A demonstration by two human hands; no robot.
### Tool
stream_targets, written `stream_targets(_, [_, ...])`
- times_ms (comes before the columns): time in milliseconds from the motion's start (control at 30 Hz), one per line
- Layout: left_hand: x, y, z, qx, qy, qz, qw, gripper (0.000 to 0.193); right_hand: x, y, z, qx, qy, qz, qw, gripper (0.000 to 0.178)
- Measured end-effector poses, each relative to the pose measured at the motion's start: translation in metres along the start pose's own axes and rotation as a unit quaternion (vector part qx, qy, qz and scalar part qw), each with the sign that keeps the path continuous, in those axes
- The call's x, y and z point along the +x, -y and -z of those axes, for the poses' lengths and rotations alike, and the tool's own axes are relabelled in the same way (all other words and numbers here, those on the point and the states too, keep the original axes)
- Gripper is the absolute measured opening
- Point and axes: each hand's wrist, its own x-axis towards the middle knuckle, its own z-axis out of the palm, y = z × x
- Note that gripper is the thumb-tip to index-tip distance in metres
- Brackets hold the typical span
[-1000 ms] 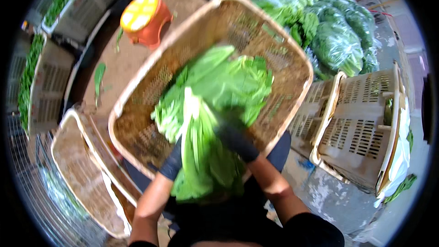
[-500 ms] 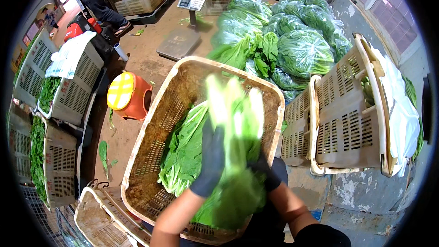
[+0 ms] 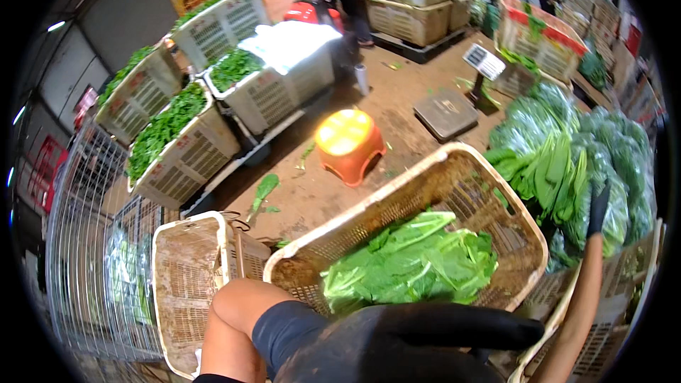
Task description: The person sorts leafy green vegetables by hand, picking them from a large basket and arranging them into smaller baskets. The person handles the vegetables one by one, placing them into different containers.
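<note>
Produce shed, dirt floor (image 3: 397, 92), littered with leaf scraps. Left hand (image 3: 397, 344) in dark glove close under camera, fingers stretched out and pressed together, pinching nothing, hovering over near rim of tan woven basket (image 3: 461, 177). Right hand (image 3: 598, 207) also gloved, arm raised out to the right, fingers pointing up against a pile of bagged greens (image 3: 567, 163); whether grasping a leaf cannot be told. Basket tilted toward the body, likely for easy loading; inside, a loose heap of leafy greens (image 3: 415, 259), broad, bright green, pale ribs, lying flat and overlapping toward the near wall. Second tan basket (image 3: 186, 276) just left, holding nothing visible, muddy inside. Orange stool (image 3: 349, 143) beyond, on bare floor, near a flat platform scale (image 3: 445, 112). White plastic crates (image 3: 213, 128) of darker greens stacked at left, tilted on a cart, contents showing. Wire cage (image 3: 85, 255) at far left. More crates (image 3: 411, 7) on pallets at back.
</note>
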Motion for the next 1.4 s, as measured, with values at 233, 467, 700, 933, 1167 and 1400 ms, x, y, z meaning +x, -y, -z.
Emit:
stream_targets(233, [-0.002,0.015,0.114,0.098,0.419,0.321,0.844,0.046,-0.252,0.256,-0.074,0.159,0.359,0.153,0.907,0.046])
stream_targets(467, [-0.189,0.086,0.305,0.296,0.08,0.553,0.775,0.039,-0.309,0.195,-0.184,0.005,0.504,-0.105,0.857,0.076])
stream_targets(700, [-0.242,0.094,0.319,0.274,0.009,0.606,0.747,0.039,-0.401,0.22,-0.19,-0.185,0.481,-0.115,0.849,0.09])
stream_targets(933, [-0.221,0.083,0.317,0.252,0.011,0.631,0.734,0.041,-0.41,0.383,-0.096,-0.101,0.695,0.062,0.709,0.058])
stream_targets(1167, [-0.215,0.082,0.315,0.244,0.019,0.633,0.734,0.038,-0.326,0.303,-0.124,0.359,0.664,-0.014,0.657,0.024])
stream_targets(1400, [-0.217,0.088,0.289,0.214,0.017,0.626,0.75,0.039,-0.334,0.113,-0.259,-0.252,0.611,-0.195,0.724,0.085])
